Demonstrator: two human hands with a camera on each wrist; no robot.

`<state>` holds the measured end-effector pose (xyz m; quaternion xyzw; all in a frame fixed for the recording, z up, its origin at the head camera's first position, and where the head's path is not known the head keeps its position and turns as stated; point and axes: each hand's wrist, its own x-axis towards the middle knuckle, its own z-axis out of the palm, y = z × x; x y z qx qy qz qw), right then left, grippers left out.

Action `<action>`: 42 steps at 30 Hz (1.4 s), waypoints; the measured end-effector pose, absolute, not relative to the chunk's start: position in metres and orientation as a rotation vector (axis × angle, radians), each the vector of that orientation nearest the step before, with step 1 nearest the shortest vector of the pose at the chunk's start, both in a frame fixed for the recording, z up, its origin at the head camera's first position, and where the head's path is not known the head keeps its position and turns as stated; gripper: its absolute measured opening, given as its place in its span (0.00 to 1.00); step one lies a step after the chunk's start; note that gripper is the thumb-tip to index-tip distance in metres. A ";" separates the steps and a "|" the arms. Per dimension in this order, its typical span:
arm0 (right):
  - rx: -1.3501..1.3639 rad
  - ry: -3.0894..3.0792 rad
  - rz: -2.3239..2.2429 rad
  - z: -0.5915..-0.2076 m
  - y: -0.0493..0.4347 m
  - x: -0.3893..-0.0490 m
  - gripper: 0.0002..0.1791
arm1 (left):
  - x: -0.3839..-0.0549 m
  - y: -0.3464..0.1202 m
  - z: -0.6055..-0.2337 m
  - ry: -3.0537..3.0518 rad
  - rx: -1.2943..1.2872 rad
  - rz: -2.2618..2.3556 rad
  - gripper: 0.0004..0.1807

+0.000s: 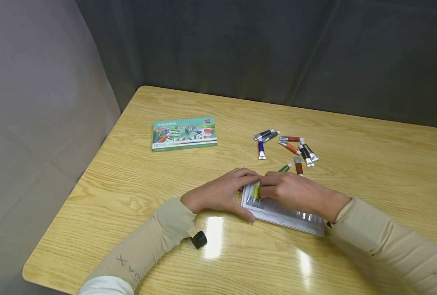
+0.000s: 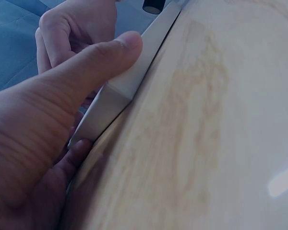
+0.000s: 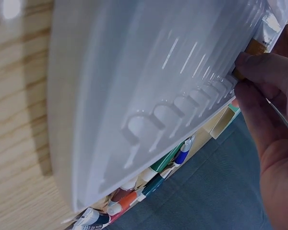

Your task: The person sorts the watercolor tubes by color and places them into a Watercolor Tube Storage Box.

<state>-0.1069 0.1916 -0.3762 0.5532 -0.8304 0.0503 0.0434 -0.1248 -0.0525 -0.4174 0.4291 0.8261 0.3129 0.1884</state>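
A white plastic tray (image 1: 288, 219) with moulded slots lies on the table between the hands. My left hand (image 1: 225, 190) holds its left end, the thumb along the near wall and the fingers around the far corner. In the left wrist view the thumb (image 2: 127, 43) presses the tray's side wall (image 2: 116, 98). My right hand (image 1: 295, 190) reaches over the tray and pinches a yellow paint tube (image 3: 255, 47) at its left end, thumb and forefinger on the tube body. That tube (image 1: 256, 191) shows partly in the head view, the rest hidden by the fingers.
Beyond the tray lie several loose paint tubes, among them a purple one (image 1: 261, 149), a red one (image 1: 291, 139), a green one (image 1: 285, 167) and a brown one (image 1: 298, 166). A green illustrated paint box (image 1: 184, 134) lies farther back to the left.
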 end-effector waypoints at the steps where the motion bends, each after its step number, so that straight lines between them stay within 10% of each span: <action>1: 1.690 -2.540 0.156 -0.376 0.192 -0.107 0.06 | -0.125 -0.053 -0.417 2.323 1.205 0.881 0.58; 42: 1.618 -2.449 0.286 -0.364 0.209 -0.115 0.16 | -0.125 -0.052 -0.418 2.336 1.177 0.867 0.61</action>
